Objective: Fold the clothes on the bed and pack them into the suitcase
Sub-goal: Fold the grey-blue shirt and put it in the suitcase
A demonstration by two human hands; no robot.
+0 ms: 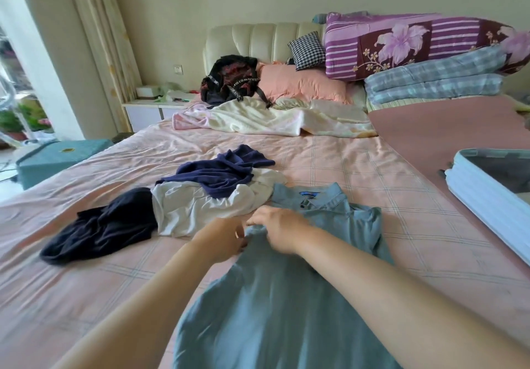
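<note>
Pinching bunched fabric of the blue polo shirt (286, 297), left hand (226, 238) and right hand (279, 229); collar label (309, 194) unreadable.

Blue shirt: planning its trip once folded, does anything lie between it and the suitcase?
Nothing visible: only bare bedding separates the blue shirt from the suitcase at its right. The unfolded clothes pile lies on the shirt's left.

We've got the shirt (272, 311) on the bed (358, 173) at six o'clock, clothes pile (200, 202) at ten, suitcase (481, 196) at three, pillows (301, 82) at twelve.
</note>
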